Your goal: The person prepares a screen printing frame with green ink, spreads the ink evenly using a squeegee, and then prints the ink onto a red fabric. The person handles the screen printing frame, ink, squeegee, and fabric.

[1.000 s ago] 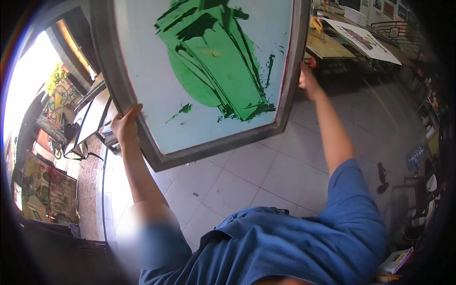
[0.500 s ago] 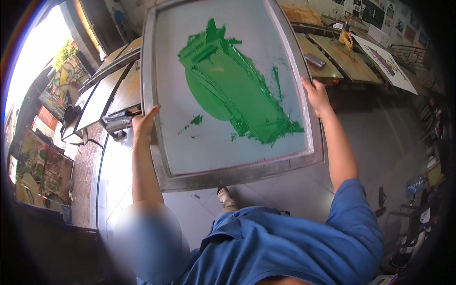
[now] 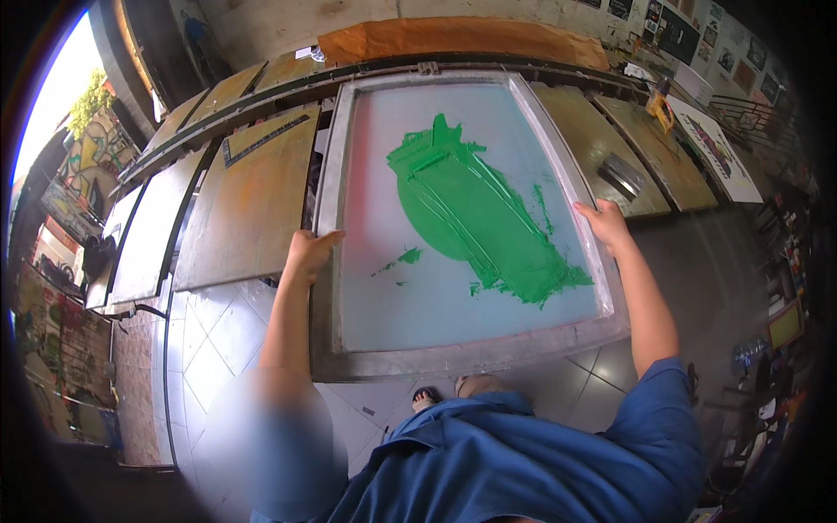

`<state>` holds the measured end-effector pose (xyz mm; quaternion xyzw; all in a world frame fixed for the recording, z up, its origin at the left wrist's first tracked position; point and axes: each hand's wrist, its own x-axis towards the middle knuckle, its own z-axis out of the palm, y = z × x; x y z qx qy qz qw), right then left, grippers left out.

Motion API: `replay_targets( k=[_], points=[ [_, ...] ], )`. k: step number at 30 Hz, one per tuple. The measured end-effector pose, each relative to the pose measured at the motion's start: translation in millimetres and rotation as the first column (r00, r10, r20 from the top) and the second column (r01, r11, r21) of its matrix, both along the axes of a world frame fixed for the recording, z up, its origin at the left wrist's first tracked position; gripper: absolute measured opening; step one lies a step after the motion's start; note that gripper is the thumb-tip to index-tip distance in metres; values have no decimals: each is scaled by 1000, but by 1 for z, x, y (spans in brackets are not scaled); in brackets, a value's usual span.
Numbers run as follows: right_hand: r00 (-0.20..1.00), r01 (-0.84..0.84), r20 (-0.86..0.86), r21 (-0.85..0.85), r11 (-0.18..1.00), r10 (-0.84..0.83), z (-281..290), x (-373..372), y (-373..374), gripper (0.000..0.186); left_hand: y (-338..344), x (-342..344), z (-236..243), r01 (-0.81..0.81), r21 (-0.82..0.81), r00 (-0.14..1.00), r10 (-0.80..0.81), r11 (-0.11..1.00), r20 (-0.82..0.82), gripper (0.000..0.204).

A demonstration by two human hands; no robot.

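Between my two hands is a large screen printing frame (image 3: 475, 362) with a grey border and pale mesh. Thick green ink (image 3: 488, 209) is smeared across the mesh in a slanting band, over a round green patch. My left hand (image 3: 309, 253) grips the left side rail, thumb on top. On the right side rail my right hand (image 3: 606, 225) holds on the same way, its fingers mostly hidden underneath. The frame's far end lies over the row of boards, by a long rail; whether it rests on a board beneath cannot be told.
Flat boards line both sides; on the left one (image 3: 244, 200) lies a black L-shaped square (image 3: 261, 139). A metal block-like tool (image 3: 620, 177) sits on a right board. Beyond are a yellow spray bottle (image 3: 660, 106), a printed sheet (image 3: 711, 148) and brown paper (image 3: 462, 42).
The frame has lowered and moved away from me toward the boards, with both hands still on its sides. My view has shifted, showing more of the boards and the rail behind.
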<state>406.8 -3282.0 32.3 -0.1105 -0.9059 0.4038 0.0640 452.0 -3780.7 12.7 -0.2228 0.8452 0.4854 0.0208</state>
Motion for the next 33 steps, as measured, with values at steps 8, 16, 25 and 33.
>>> replay_targets(
  k=[8,16,25,33],
  points=[
    [995,-84,53,10,996,84,-17,-47,1,74,5,-15,1,-82,-18,997,82,996,10,43],
    [992,-105,67,-86,991,111,-27,-62,-1,76,12,-24,12,-147,-8,989,147,989,12,35],
    [993,-78,87,-63,995,84,-21,-66,-5,79,6,-38,-4,-117,37,993,117,992,-9,31],
    [992,-74,104,-24,997,76,-19,-67,-7,79,4,-39,-8,-129,56,991,130,990,-18,30]
  ],
)
